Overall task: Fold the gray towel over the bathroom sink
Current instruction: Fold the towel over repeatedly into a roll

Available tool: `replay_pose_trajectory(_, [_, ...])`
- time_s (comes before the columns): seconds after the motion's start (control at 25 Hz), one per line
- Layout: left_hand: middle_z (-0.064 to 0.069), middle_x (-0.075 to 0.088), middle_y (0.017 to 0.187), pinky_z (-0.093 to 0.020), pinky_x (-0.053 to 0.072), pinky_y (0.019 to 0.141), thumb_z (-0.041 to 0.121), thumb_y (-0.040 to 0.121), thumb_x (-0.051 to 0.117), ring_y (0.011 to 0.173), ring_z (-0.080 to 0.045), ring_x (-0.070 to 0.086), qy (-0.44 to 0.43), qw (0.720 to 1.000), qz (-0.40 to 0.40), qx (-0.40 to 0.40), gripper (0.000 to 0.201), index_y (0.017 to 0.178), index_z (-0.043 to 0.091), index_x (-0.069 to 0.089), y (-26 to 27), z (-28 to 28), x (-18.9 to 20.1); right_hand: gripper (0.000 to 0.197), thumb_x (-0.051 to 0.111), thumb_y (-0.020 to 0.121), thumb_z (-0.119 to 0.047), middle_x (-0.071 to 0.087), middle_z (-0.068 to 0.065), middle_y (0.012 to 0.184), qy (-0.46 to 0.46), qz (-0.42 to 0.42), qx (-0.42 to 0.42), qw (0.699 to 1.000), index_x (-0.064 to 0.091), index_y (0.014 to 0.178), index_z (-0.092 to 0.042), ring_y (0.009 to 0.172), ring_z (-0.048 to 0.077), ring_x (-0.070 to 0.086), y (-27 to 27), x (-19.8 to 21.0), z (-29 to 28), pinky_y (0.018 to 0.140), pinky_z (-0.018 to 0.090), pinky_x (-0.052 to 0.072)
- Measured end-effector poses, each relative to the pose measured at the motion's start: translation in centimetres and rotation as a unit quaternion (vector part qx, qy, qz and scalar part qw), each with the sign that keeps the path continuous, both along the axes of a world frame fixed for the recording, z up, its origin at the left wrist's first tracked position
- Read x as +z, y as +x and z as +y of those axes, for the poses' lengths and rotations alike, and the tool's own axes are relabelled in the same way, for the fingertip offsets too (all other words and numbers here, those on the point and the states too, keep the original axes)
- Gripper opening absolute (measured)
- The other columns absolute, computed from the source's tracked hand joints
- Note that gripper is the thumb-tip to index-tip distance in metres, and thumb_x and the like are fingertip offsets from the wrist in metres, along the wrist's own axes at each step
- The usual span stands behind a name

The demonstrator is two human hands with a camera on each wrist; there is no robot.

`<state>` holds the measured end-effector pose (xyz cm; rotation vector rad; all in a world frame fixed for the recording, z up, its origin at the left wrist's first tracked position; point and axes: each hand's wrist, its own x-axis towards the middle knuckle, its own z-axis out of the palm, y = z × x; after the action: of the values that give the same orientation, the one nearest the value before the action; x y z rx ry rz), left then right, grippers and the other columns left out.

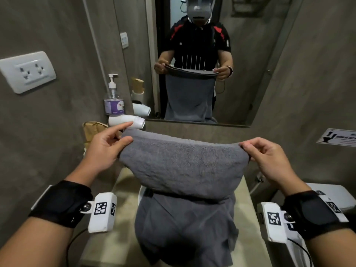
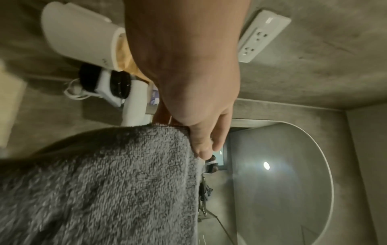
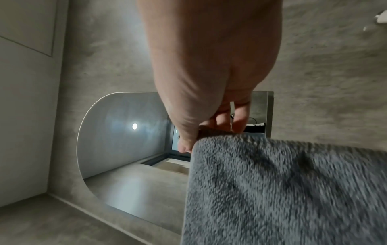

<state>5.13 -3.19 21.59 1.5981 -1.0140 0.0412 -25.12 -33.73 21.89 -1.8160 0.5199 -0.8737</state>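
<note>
One towel [image 1: 183,162], two hands: left hand [image 1: 105,149] at nine o'clock and right hand [image 1: 269,160] at three each pinch a top corner; one soap bottle [image 1: 113,101] at eleven.

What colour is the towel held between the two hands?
Gray; the towel shows best in the head view.

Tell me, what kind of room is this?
It looks like a small bathroom. There is a wall mirror above a counter, a pump soap bottle beside it, and what seems to be a toilet at the right edge.
</note>
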Motion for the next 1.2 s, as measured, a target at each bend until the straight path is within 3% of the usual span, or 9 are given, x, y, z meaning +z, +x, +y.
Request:
replay_pose_trajectory(0.12, [0.024,0.066,0.082,-0.005,0.047,0.078,0.005,0.092,0.067,0.077,0.011,0.060,-0.040,0.999,0.003,-0.014,0.038,0.125,0.024,0.067,0.1,0.0,1.2,0.016,0.076,0.079,-0.018,0.074,0.005,0.079,-0.012,0.027,0.037,0.999,0.076,0.095,-0.016,0.073,0.007,0.063,-0.6,1.5,-0.5,0.073,0.017,0.053])
replay_pose_trajectory(0.24, [-0.002,0.074,0.105,-0.010,0.049,0.084,0.005,0.094,0.064,0.092,0.005,0.066,-0.008,1.000,0.009,-0.006,0.024,0.110,0.020,0.072,0.1,-0.2,2.4,0.041,0.085,0.068,-0.012,0.070,0.020,0.085,-0.028,0.073,0.070,0.994,0.074,0.108,-0.012,0.080,0.019,0.058,-1.0,2.9,-0.8,0.086,0.036,0.053])
replay_pose_trajectory(0.32, [-0.006,0.073,0.102,-0.008,0.048,0.079,0.007,0.089,0.069,0.085,0.006,0.066,0.045,0.998,0.033,-0.014,0.023,0.107,0.021,0.073,0.3,0.0,2.8,0.049,0.086,0.066,-0.008,0.071,0.021,0.089,-0.056,0.107,0.076,0.990,0.073,0.112,-0.011,0.082,0.021,0.058,-1.0,3.5,-0.7,0.092,0.042,0.053])
replay_pose_trajectory(0.48, [-0.001,0.069,0.081,-0.015,0.051,0.074,0.007,0.066,0.088,0.069,-0.007,0.057,0.151,0.986,0.053,-0.036,0.053,0.111,0.031,0.072,0.3,0.6,2.7,0.040,0.085,0.075,-0.012,0.077,0.009,0.093,-0.144,0.166,0.039,0.975,0.074,0.113,-0.014,0.085,0.016,0.070,-1.0,3.7,-0.5,0.084,0.022,0.055])
replay_pose_trajectory(0.68, [0.001,0.068,0.094,-0.035,0.051,0.085,0.016,0.076,0.085,0.089,-0.018,0.064,0.243,0.959,-0.146,0.019,0.031,0.104,0.025,0.076,0.2,0.5,2.7,0.015,0.075,0.087,-0.017,0.068,0.002,0.096,-0.244,0.215,-0.017,0.946,0.073,0.102,-0.017,0.089,0.018,0.065,-0.6,2.5,0.3,0.084,0.037,0.052])
replay_pose_trajectory(0.8, [-0.003,0.064,0.103,-0.030,0.045,0.090,0.013,0.087,0.075,0.097,-0.016,0.060,0.240,0.955,-0.174,0.030,0.019,0.105,0.017,0.076,0.5,0.9,2.6,0.007,0.066,0.094,-0.018,0.060,0.002,0.100,-0.264,0.188,-0.018,0.946,0.066,0.100,-0.021,0.092,0.015,0.058,-0.8,1.7,0.2,0.078,0.019,0.042])
replay_pose_trajectory(0.88, [-0.002,0.068,0.106,-0.023,0.044,0.090,0.010,0.095,0.064,0.100,-0.010,0.062,0.221,0.969,-0.106,-0.015,0.016,0.108,0.015,0.071,0.5,1.1,2.5,0.006,0.057,0.099,-0.022,0.063,-0.008,0.098,-0.216,0.165,0.001,0.962,0.059,0.099,-0.028,0.089,0.008,0.060,-0.8,1.4,0.2,0.072,0.013,0.042])
replay_pose_trajectory(1.08, [0.004,0.061,0.095,-0.007,0.044,0.075,0.005,0.105,0.044,0.081,0.009,0.057,0.063,0.994,0.082,-0.043,0.019,0.108,0.014,0.060,-0.3,-0.2,1.6,0.011,0.049,0.103,-0.019,0.059,-0.010,0.098,-0.123,0.085,-0.006,0.989,0.054,0.112,-0.024,0.088,-0.001,0.054,0.0,1.2,-0.2,0.088,0.024,0.043])
replay_pose_trajectory(1.2, [0.003,0.059,0.092,-0.014,0.048,0.068,0.014,0.104,0.048,0.078,-0.002,0.056,-0.034,0.975,0.208,-0.069,0.018,0.104,0.026,0.062,-0.2,-0.5,0.6,0.014,0.052,0.102,-0.016,0.054,-0.004,0.078,-0.053,0.042,0.002,0.998,0.054,0.102,-0.030,0.065,-0.005,0.048,0.2,1.2,-0.2,0.065,0.014,0.042])
